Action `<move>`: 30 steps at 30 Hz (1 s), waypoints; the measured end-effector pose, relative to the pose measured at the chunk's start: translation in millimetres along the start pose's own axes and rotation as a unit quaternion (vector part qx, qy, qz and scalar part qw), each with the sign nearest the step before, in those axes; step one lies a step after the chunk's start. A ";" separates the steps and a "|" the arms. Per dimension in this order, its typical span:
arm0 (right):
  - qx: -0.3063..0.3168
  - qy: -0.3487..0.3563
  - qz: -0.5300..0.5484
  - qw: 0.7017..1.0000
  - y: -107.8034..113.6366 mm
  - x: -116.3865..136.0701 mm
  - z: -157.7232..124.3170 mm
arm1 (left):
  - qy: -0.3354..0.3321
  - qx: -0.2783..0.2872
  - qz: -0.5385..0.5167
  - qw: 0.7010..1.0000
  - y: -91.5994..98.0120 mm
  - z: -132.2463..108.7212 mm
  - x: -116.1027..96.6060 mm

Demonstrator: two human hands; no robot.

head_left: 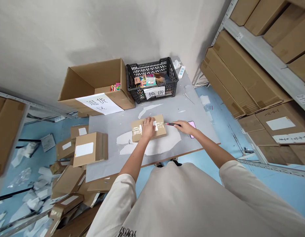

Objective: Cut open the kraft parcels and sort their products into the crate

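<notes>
A small taped cardboard parcel [139,129] lies in the middle of the grey table [105,125]. My left hand [148,127] rests flat on top of it, fingers spread over the tape. My right hand [183,126] is closed around a red-handled cutter [170,124], whose tip points at the parcel's right end. A pink phone [192,125] lies on the table partly under that hand.
A large open carton [98,86] with a paper label and a black plastic crate [152,80] of small boxes stand at the table's back. Another parcel [89,148] sits at the left edge. Piled boxes and paper litter the floor left; shelves of cartons [243,79] stand right.
</notes>
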State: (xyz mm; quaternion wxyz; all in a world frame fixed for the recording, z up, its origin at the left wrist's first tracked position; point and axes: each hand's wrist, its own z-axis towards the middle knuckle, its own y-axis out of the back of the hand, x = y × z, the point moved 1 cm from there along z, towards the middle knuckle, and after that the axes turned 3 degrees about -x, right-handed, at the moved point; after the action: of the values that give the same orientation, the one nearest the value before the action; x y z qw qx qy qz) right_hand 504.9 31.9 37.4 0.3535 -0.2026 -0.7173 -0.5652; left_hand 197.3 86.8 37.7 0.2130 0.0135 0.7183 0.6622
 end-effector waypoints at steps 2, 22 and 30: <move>-0.003 0.028 -0.081 0.996 -3.9 1.3 -1.7 | -0.009 0.015 0.006 1.000 -0.2 6.2 1.7; -0.059 0.015 -0.143 0.988 -25.7 -8.1 -2.3 | -0.091 0.038 0.027 0.995 8.3 7.1 10.8; -0.043 0.010 -0.137 0.990 -24.2 -9.2 -0.4 | -0.050 0.029 0.012 0.998 0.0 1.5 3.1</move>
State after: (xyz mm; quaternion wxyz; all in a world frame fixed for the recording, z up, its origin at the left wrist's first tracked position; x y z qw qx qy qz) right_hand 494.5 25.8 14.6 0.2704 -0.1120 -0.7098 -0.6407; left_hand 195.0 89.2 36.7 0.2405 0.0616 0.7256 0.6418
